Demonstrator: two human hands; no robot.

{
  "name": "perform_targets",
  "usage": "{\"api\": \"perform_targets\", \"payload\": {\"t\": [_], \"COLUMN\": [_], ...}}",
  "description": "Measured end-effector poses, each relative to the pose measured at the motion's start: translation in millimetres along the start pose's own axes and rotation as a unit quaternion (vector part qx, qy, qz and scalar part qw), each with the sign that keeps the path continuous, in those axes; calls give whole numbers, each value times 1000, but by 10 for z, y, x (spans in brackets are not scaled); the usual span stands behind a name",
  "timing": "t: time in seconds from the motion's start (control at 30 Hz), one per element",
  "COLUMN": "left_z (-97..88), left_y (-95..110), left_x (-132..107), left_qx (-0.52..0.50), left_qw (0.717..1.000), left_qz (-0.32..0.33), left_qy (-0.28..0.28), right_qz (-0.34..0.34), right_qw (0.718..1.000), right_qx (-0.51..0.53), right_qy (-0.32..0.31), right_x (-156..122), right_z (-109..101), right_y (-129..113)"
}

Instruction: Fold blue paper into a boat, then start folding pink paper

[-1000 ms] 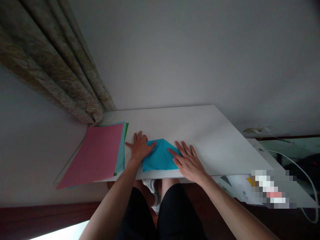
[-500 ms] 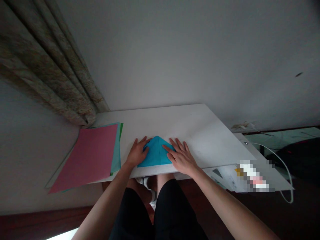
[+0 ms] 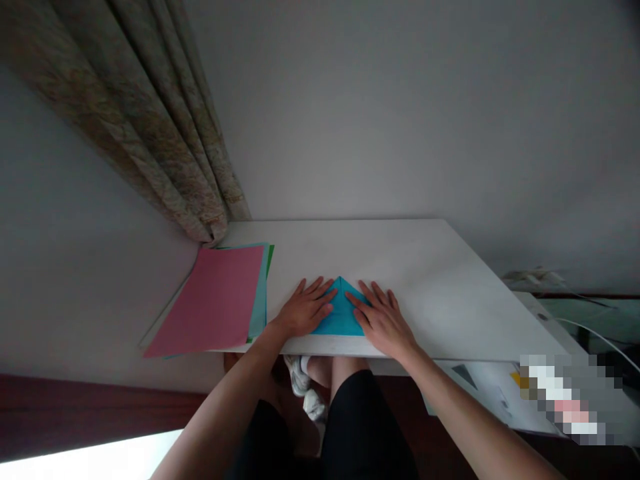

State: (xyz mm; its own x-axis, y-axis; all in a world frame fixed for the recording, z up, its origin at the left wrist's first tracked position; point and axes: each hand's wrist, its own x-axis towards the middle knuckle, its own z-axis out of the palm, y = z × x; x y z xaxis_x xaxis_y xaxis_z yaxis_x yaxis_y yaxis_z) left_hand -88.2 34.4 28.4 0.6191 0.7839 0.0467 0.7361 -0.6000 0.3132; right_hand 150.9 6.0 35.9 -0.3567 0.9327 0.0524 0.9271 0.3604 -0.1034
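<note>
A blue sheet of paper (image 3: 341,313), folded into a triangle with its point away from me, lies near the front edge of a white table (image 3: 400,267). My left hand (image 3: 303,310) rests flat on the triangle's left side, fingers stretched out. On the right side lies my right hand (image 3: 383,319), also flat with fingers spread. The two hands cover the lower corners of the paper.
A stack of coloured sheets, pink (image 3: 213,300) on top with light blue and green edges showing, lies at the table's left end. A patterned curtain (image 3: 150,133) hangs at the back left. Papers (image 3: 480,387) and a white cable (image 3: 595,333) sit lower right.
Both hands have moved inward over the blue paper, and its shape has narrowed to a sharper triangle. The view has shifted slightly.
</note>
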Motion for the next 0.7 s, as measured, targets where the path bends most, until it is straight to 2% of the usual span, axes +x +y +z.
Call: {"api": "perform_targets", "payload": {"t": [0.2,0.47,0.7], "left_z": [46,-11,-54], "left_y": [-77,-244,-251], "left_x": [37,103,118], "left_qx": [9,-11,-61], "left_qw": [1000,998,997], "left_qz": [20,56,42], "left_qy": [-6,-35,-38], "right_qz": [17,-11,-26], "right_qw": [1000,999,999], "right_qx": [6,32,41], "right_qy": [7,-2,4], "right_x": [88,162,193], "right_z": [23,17,16], "right_y": [-8,3,17]}}
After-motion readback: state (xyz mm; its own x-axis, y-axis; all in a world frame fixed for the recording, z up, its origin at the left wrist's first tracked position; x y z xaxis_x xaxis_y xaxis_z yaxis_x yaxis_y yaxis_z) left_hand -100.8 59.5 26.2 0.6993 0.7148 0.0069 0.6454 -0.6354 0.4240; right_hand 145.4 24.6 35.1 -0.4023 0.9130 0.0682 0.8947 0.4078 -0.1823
